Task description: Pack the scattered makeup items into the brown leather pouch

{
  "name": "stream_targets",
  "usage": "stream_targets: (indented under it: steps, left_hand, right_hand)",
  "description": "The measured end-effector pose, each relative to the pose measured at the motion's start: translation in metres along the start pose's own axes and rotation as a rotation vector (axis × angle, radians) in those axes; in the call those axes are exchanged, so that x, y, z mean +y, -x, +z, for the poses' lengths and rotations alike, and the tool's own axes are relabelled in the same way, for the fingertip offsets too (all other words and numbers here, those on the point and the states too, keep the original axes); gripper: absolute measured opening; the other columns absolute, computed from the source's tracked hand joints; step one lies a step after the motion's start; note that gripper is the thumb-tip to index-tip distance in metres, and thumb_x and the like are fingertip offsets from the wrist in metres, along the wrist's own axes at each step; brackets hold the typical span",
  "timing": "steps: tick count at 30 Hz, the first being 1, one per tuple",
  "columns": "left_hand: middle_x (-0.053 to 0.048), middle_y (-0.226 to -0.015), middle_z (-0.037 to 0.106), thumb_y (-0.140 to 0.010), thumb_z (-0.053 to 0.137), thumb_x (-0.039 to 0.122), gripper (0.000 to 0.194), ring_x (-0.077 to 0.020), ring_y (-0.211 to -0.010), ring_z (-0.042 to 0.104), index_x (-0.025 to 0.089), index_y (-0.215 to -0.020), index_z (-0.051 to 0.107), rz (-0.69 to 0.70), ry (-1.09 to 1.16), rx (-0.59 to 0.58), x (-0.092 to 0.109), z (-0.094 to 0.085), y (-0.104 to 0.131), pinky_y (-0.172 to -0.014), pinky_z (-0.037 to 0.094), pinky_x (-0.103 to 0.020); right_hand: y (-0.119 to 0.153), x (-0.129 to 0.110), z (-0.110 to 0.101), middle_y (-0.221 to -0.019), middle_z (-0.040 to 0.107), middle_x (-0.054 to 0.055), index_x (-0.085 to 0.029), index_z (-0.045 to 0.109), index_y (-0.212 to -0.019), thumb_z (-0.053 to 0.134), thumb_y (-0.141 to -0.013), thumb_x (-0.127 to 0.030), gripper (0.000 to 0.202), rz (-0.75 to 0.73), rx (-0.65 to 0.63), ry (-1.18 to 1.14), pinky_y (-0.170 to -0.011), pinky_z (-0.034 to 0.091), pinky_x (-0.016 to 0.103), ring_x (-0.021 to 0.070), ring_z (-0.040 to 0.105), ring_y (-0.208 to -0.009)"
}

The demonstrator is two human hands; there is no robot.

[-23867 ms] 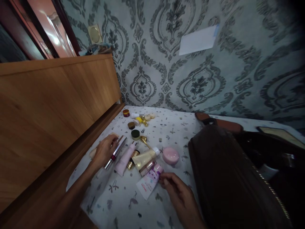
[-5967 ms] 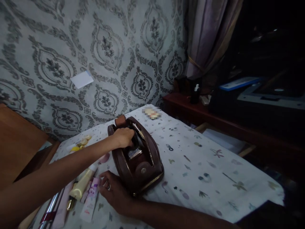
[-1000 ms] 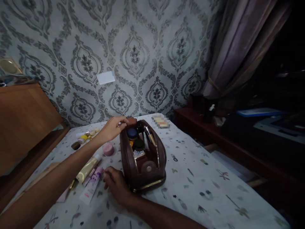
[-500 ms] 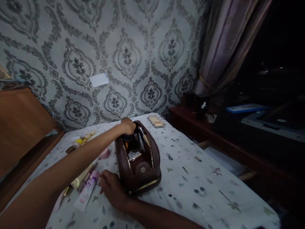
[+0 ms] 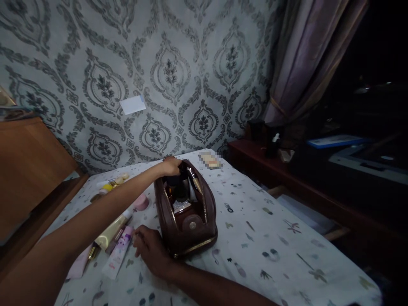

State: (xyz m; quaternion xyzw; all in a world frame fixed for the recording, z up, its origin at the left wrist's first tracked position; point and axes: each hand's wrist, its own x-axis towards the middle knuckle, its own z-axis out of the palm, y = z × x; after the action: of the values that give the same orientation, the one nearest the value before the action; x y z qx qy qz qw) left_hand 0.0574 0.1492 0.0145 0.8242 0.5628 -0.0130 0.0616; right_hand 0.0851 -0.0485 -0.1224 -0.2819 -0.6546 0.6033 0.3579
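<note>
A brown zippered bag lies unzipped on the patterned cloth, with a dark item, a glittery piece and slim tubes inside. My left hand reaches into its far end, fingers closed on something dark that I cannot make out. Beside the bag's near left side, my right hand rests with loosely bent fingers, slightly apart and holding nothing. Its fingertips are close to a white and purple tube. A gold tube and a pink tube lie further left. A pink round jar sits beside the bag.
Several small cosmetics, one yellow, lie at the cloth's far left. A blurred flat item is beyond the bag. Patterned wallpaper rises behind. A wooden board stands left; a dark red ledge runs along the right.
The view has shifted slightly, and more of the gold tube shows below my left forearm. My left hand stays at the bag's far end; my right hand has hardly moved.
</note>
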Motion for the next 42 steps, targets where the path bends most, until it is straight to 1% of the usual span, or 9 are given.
stream_targets:
  steps: [3,8,12,18,23,25,29,32,42]
  left_hand:
    - [-0.005,-0.109,0.071,-0.073,0.076,0.028,0.032,-0.0231,-0.102,0.065,0.016,-0.103,0.069,-0.024,-0.025,-0.034,0.003,0.003,-0.003,-0.086,0.050,-0.029]
    - [-0.008,-0.114,0.067,-0.092,0.064,0.037,0.030,-0.0218,-0.101,0.065,0.015,-0.112,0.064,-0.068,-0.071,-0.079,0.010,0.007,-0.004,-0.087,0.055,-0.043]
    - [-0.008,-0.114,0.068,-0.090,0.066,0.036,0.030,-0.0223,-0.103,0.065,0.015,-0.111,0.065,-0.068,-0.083,-0.054,0.014,0.010,-0.002,-0.090,0.054,-0.042]
    - [-0.005,-0.113,0.073,-0.075,0.077,0.024,0.037,-0.0234,-0.116,0.063,0.021,-0.111,0.068,-0.045,-0.058,-0.007,0.019,0.016,-0.004,-0.094,0.048,-0.027]
    - [-0.008,-0.118,0.067,-0.090,0.066,0.033,0.031,-0.0228,-0.106,0.065,0.016,-0.116,0.063,-0.071,-0.015,-0.102,0.021,0.017,-0.008,-0.092,0.053,-0.042]
    - [-0.008,-0.116,0.066,-0.093,0.063,0.035,0.030,-0.0218,-0.102,0.065,0.015,-0.115,0.063,-0.089,0.026,-0.141,0.022,0.017,-0.008,-0.088,0.055,-0.043]
    - [-0.004,-0.102,0.071,-0.085,0.071,0.028,0.025,-0.0181,-0.089,0.067,0.016,-0.106,0.067,-0.126,0.159,-0.167,0.022,0.016,-0.006,-0.077,0.055,-0.031]
    - [0.001,-0.092,0.074,-0.073,0.074,0.022,0.031,-0.0163,-0.083,0.068,0.021,-0.104,0.070,-0.152,0.275,-0.145,0.023,0.016,-0.004,-0.068,0.052,-0.022]
    - [0.002,-0.084,0.075,-0.063,0.076,0.016,0.036,-0.0175,-0.080,0.069,0.022,-0.099,0.073,-0.172,0.482,-0.126,0.019,0.016,-0.005,-0.067,0.053,-0.023]
  right_hand:
    - [0.000,0.001,0.000,-0.066,0.048,-0.005,-0.019,0.047,-0.075,0.045,-0.094,-0.017,0.019,-0.001,-0.003,-0.004,-0.052,0.034,0.019,0.0091,0.052,-0.054]
    - [-0.001,0.005,0.002,-0.065,0.049,-0.006,-0.019,0.048,-0.078,0.045,-0.093,-0.017,0.016,-0.015,0.005,0.000,-0.054,0.035,0.019,0.0094,0.052,-0.055]
    - [-0.001,0.008,0.002,-0.067,0.050,-0.005,-0.019,0.047,-0.077,0.045,-0.093,-0.017,0.017,-0.032,0.004,-0.011,-0.054,0.035,0.019,0.0087,0.053,-0.054]
    - [-0.001,0.011,0.003,-0.070,0.050,-0.005,-0.019,0.049,-0.079,0.045,-0.093,-0.019,0.015,-0.031,-0.006,-0.028,-0.052,0.035,0.018,0.0090,0.055,-0.056]
    - [-0.002,0.011,0.003,-0.068,0.048,-0.005,-0.019,0.047,-0.076,0.044,-0.093,-0.017,0.017,-0.031,-0.007,-0.024,-0.052,0.034,0.018,0.0088,0.055,-0.056]
    - [-0.002,0.011,0.003,-0.068,0.049,-0.005,-0.019,0.047,-0.077,0.043,-0.093,-0.017,0.017,-0.028,-0.006,-0.017,-0.052,0.035,0.018,0.0087,0.055,-0.055]
    - [-0.001,0.010,0.003,-0.069,0.052,-0.005,-0.019,0.051,-0.080,0.044,-0.094,-0.018,0.015,-0.034,-0.006,0.005,-0.053,0.035,0.018,0.0088,0.055,-0.056]
    - [0.000,0.009,0.002,-0.069,0.052,-0.005,-0.019,0.051,-0.080,0.044,-0.094,-0.017,0.016,-0.039,-0.008,0.021,-0.054,0.035,0.018,0.0084,0.054,-0.055]
    - [0.001,0.006,0.002,-0.069,0.052,-0.005,-0.019,0.050,-0.079,0.044,-0.094,-0.018,0.016,-0.035,-0.009,0.019,-0.055,0.036,0.019,0.0080,0.054,-0.056]
